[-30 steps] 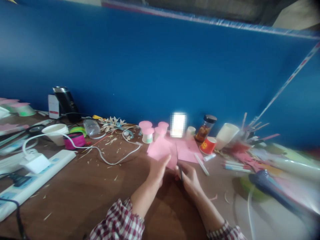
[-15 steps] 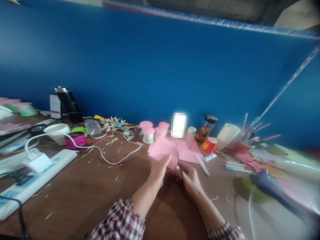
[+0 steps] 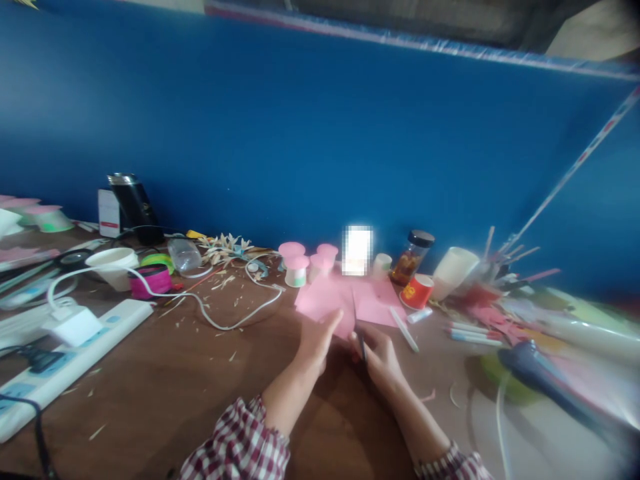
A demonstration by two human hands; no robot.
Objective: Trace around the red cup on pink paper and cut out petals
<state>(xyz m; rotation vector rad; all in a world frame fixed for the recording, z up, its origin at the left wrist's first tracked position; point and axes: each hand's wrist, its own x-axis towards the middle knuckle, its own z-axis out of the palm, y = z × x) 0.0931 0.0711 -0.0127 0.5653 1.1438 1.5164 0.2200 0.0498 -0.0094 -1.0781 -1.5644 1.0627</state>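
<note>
My left hand [image 3: 314, 339] pinches the near edge of a pink paper sheet [image 3: 323, 298] held just above the brown table [image 3: 165, 373]. My right hand [image 3: 379, 353] is closed round a pair of scissors [image 3: 358, 325], whose thin dark blades point up into the sheet beside my left fingers. More pink paper [image 3: 376, 303] lies flat just behind. Both sleeves are red-and-white checked.
A white power strip [image 3: 65, 360] with plugs and a white cable [image 3: 220, 313] lie at the left. Pink-topped cups [image 3: 300, 263], a jar [image 3: 411, 257], a red paper cup [image 3: 417, 291], pens [image 3: 470, 333] and a blue glue gun [image 3: 545, 380] crowd the back and right. A blue wall stands behind.
</note>
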